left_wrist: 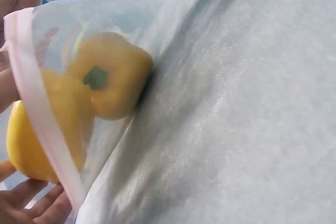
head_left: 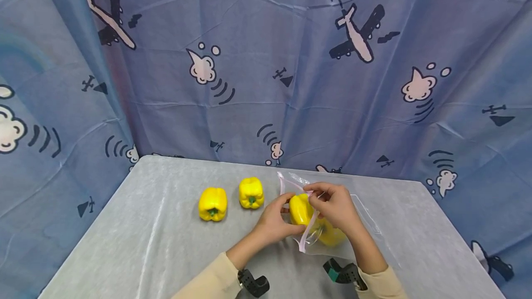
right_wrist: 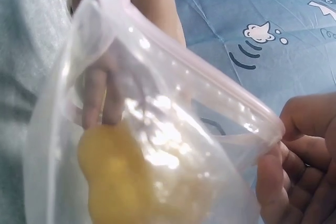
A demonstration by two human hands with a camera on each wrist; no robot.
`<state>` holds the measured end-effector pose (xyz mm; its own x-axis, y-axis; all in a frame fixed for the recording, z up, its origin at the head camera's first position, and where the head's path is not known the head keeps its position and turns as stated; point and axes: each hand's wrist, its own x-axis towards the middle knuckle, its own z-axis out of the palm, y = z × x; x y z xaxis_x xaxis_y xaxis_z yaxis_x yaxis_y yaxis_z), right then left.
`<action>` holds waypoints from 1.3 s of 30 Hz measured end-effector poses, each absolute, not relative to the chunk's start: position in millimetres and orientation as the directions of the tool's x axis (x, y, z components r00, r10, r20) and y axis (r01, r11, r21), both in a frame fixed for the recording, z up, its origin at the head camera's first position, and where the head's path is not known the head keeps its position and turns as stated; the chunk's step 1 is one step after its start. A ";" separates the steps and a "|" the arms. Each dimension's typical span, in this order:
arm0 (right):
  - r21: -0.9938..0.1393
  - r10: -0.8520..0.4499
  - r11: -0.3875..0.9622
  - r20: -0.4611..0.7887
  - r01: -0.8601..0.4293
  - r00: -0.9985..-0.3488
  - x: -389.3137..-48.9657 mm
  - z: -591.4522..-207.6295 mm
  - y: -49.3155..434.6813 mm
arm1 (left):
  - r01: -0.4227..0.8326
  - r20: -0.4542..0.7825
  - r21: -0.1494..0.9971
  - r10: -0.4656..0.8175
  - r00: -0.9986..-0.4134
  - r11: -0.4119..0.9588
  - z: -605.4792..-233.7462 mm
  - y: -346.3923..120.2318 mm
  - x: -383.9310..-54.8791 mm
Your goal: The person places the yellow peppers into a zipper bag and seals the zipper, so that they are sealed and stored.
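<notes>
At the mouth of the clear plastic bag (head_left: 302, 244), the left hand (head_left: 275, 221) is gripping a yellow bell pepper (head_left: 300, 209) between thumb and fingers, and that pepper is sitting partly inside, crossed by the bag's pink edge. The right hand (head_left: 335, 204) is pinching this edge, while a second pepper (head_left: 332, 235) is resting deeper within the bag. Left of the bag, two more peppers (head_left: 251, 193) are lying apart from each other on the grey-white table (head_left: 112, 234).

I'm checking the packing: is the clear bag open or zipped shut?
The clear bag is open: the right hand pinches its pink rim, while the left hand holds a yellow pepper partway in. Another pepper lies inside.
</notes>
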<state>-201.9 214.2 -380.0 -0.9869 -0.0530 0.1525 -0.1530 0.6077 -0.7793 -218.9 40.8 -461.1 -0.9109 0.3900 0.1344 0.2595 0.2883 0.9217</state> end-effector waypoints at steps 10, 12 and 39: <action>-0.775 -0.054 0.604 0.192 -0.186 -0.980 -198.8 -374.8 212.2 | 0.295 0.157 0.912 0.422 -0.893 0.285 -465.3 54.9 -229.1; -0.777 -0.052 0.600 0.200 -0.191 -0.978 -198.1 -374.3 212.4 | 0.299 0.158 0.910 0.426 -0.891 0.287 -465.6 58.6 -230.1; -0.803 -0.042 0.561 0.213 -0.199 -0.976 -197.5 -373.9 214.5 | 0.235 0.082 0.924 0.442 -0.893 0.302 -466.4 67.9 -231.6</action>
<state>-197.5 214.5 -373.9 -0.9762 -0.0425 0.2126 -0.1993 0.5614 -0.8032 -231.6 67.9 -466.4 -0.8933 0.4418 0.0823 0.2346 0.3024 0.9238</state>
